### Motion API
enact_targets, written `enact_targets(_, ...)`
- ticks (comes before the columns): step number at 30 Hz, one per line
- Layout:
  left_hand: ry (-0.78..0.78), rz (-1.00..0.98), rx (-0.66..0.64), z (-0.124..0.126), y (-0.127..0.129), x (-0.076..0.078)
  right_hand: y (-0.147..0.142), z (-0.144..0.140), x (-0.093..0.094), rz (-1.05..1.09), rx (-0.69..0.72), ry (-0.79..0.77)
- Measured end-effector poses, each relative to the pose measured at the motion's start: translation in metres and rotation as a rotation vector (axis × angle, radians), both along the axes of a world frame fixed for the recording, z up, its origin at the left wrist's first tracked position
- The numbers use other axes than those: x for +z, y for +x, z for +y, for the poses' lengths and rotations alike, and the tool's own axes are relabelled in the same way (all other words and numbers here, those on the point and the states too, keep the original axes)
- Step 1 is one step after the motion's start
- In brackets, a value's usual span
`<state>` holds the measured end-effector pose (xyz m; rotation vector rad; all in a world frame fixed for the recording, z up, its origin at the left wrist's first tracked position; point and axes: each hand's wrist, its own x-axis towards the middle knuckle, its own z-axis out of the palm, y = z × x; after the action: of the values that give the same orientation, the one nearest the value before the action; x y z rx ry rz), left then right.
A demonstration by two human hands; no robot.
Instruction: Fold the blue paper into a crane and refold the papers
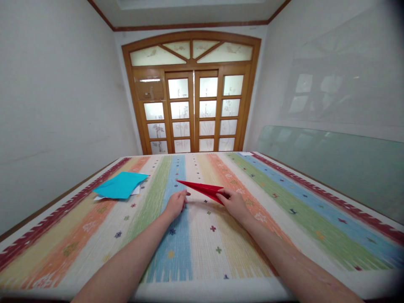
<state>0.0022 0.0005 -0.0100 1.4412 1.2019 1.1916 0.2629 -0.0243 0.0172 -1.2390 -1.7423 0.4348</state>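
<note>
A red folded paper plane (pixel 202 189) is in my right hand (pixel 232 203), pinched between thumb and fingers near its wide rear end. Its narrow tip points left, above a blue stripe of the tablecloth. Just below and left of the plane is my left hand (pixel 177 205), its fingers curled in and holding nothing that shows. A small gap separates that hand from the red paper. Part of the plane's rear end is hidden behind my right fingers.
Bright blue paper (pixel 121 185) lies over white paper (pixel 135 191) on the left of the table. The striped tablecloth (pixel 142 235) covers the tabletop. A greenish glass sheet (pixel 328 164) leans along the right wall. Wooden glazed doors (pixel 193 105) stand beyond the far edge.
</note>
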Motion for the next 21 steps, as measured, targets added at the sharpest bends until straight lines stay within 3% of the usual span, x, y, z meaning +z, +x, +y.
enact_targets(5, 0.181, 0.412, -0.003, -0.009, 0.006, 0.003, -0.001, -0.011, 0.025, -0.046, -0.011, 0.081)
enact_targets(11, 0.289, 0.734, -0.062, -0.02, 0.012, 0.007, 0.014, -0.005, 0.051, -0.281, -0.03, 0.128)
enact_targets(16, 0.396, 0.94, -0.053, -0.03, 0.018, 0.009, 0.071, 0.04, 0.037, -0.445, -0.234, 0.049)
enact_targets(21, 0.386, 1.082, 0.014, -0.033, 0.022, 0.009, 0.142, 0.085, 0.004, -0.426, -0.61, -0.179)
